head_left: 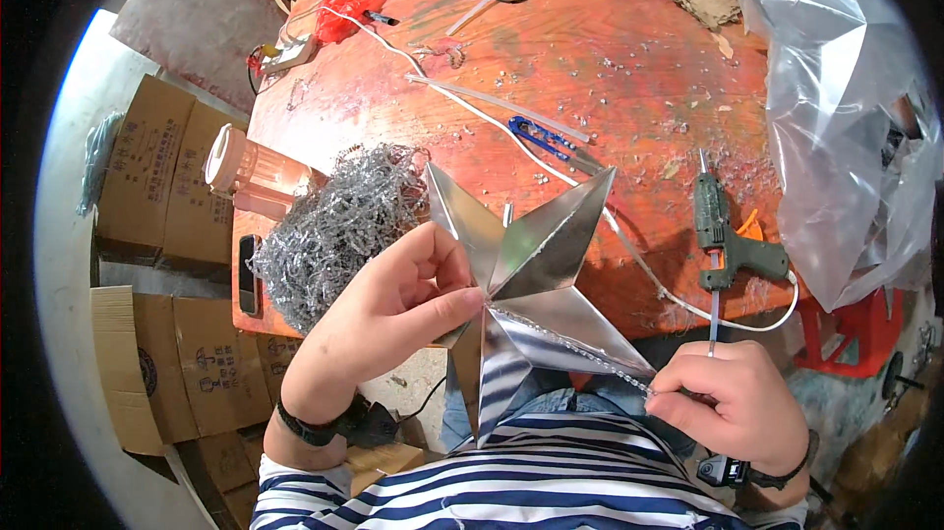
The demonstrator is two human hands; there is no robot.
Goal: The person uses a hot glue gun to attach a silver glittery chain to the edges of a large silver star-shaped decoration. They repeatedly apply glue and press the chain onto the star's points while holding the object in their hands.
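A shiny silver five-pointed star (pixel 551 260) with folded faces is in front of me at the table's near edge. A thin, glittering silver tinsel strand (pixel 570 347) runs along one ridge, from the star's middle to its lower right tip. With thumb and finger pinched, my left hand (pixel 398 299) presses the strand's end at the centre. My right hand (pixel 733 402) is closed on the strand's other end, just beside that tip. Left of the star lies a tangled heap of silver tinsel (pixel 344 230).
A green glue gun (pixel 718 225) with a white cord lies to the right. Blue-handled snips (pixel 541 137) lie beyond the star. A pink lidded jar (pixel 258 171) and a phone (pixel 250 274) are at left. Clear plastic sheeting (pixel 836 117) hangs at right; cardboard boxes (pixel 162 171) stand left.
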